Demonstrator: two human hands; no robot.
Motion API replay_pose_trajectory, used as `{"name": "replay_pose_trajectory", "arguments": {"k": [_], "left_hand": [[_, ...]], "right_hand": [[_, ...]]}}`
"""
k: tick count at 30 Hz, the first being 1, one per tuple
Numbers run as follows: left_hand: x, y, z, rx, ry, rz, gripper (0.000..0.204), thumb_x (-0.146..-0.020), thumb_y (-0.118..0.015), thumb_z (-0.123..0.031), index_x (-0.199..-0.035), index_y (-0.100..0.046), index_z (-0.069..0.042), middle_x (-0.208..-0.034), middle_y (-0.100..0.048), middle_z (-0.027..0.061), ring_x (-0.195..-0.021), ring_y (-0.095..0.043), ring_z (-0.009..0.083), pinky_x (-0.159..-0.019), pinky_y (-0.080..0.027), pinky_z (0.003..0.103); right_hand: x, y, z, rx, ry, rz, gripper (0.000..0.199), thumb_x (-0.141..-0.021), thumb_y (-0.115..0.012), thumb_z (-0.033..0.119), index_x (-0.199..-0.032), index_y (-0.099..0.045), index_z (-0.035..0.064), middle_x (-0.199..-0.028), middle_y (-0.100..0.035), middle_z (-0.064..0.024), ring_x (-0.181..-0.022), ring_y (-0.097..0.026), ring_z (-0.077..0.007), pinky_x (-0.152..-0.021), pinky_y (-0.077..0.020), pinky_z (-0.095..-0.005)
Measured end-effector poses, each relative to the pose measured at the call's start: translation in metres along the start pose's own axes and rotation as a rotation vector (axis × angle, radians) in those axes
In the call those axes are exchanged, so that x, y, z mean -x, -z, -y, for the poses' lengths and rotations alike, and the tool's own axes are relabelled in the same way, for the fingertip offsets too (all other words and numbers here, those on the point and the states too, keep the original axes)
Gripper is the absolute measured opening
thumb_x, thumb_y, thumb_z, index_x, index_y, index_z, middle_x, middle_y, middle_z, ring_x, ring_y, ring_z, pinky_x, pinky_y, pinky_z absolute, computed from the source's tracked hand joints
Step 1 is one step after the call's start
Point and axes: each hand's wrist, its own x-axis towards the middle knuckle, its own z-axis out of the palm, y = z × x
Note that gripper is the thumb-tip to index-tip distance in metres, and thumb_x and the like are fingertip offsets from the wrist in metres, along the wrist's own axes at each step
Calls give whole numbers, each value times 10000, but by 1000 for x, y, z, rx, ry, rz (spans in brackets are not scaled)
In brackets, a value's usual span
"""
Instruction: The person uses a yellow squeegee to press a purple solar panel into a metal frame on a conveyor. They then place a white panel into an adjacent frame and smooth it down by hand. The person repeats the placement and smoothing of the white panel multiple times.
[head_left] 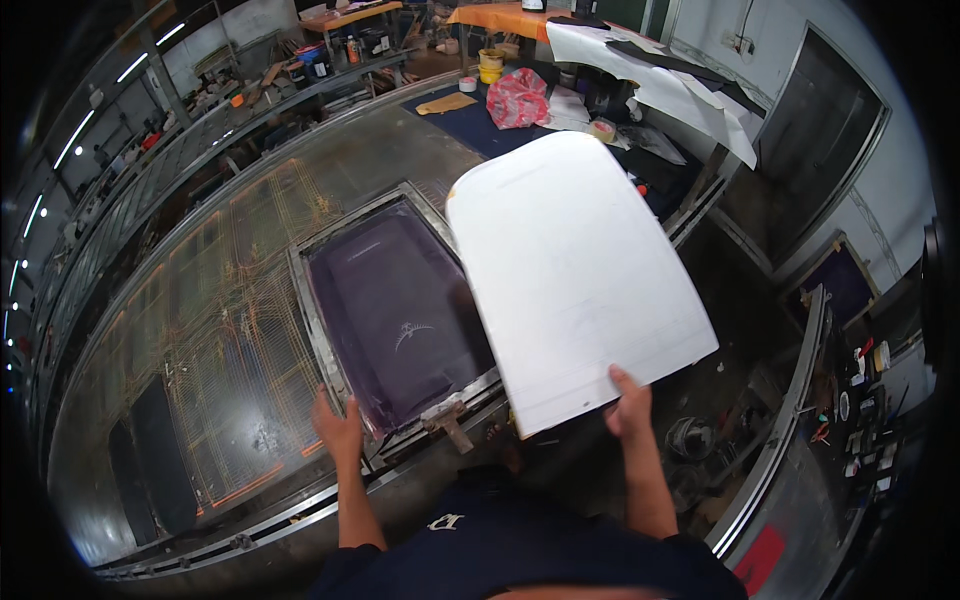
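Note:
My right hand (628, 405) is closed on the lower edge of a large white board (580, 265) with rounded far corners, its thumb on top. Tilted, the board hangs over the right side of a screen printing frame (318, 320). Inside that frame is dark purple mesh (395, 290) bearing a small pale figure. At the frame's near left corner, my left hand (340, 430) has its thumb and fingers on either side of the rail. A metal clamp (448, 415) sits on the near rail. The board hides part of the frame's right side.
Under the frame lies a long table (250, 350) marked with orange lines, with dark panels (165, 450) at left. Beyond are a red-and-white plastic bag (518, 98) and yellow tubs (491, 65). A metal rail (775, 450) and a tool-covered surface (870, 410) stand right.

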Motion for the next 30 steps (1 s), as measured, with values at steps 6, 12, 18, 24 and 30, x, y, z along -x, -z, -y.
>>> {"name": "replay_pose_trajectory", "arguments": {"k": [6, 12, 18, 24, 30], "left_hand": [[4, -29, 28, 614, 492, 382, 628, -840, -782, -237, -1348, -504, 6, -1215, -617, 161, -1091, -603, 268, -961, -463, 383], [5, -34, 36, 814, 495, 422, 599, -791, -784, -164, -1286, -518, 42, -1150, -633, 149, -1009, -608, 256, -901, -488, 368], [3, -21, 31, 707, 441, 420, 647, -707, -774, -108, -1272, -510, 63, -1100, -634, 137, -924, -618, 227, -849, -503, 339], [30, -19, -61, 907, 524, 371, 684, -780, -732, -61, -1373, -418, 71, -1123, -628, 143, -926, -630, 222, -839, -523, 333], [61, -62, -218, 1110, 286, 264, 681, -805, -778, -109, -1374, -437, 43, -1170, -613, 126, -1014, -618, 211, -915, -499, 355]], "right_hand": [[-171, 41, 62, -55, -9, -64, 481, -909, -555, -44, -1382, -472, -12, -1335, -582, -157, -1206, -586, -306, -1041, -485, -421], [-382, 33, 111, -7, -1, 12, 465, -913, -643, 145, -1350, -513, 56, -1304, -609, -147, -1127, -630, -292, -966, -530, -474], [-407, 46, 108, 634, 3, -151, 400, -956, -619, 207, -1338, -551, 108, -1041, -703, -69, -785, -682, -150, -668, -557, -273], [-257, 57, 126, 647, -365, 543, 510, -1032, -547, 381, -1449, -483, 95, -1219, -676, -117, -969, -688, -169, -854, -553, -303], [-188, 87, 238, 331, -47, 728, 699, -996, -548, 472, -1529, -360, 60, -1304, -628, -148, -1040, -652, -194, -951, -527, -357]]}}
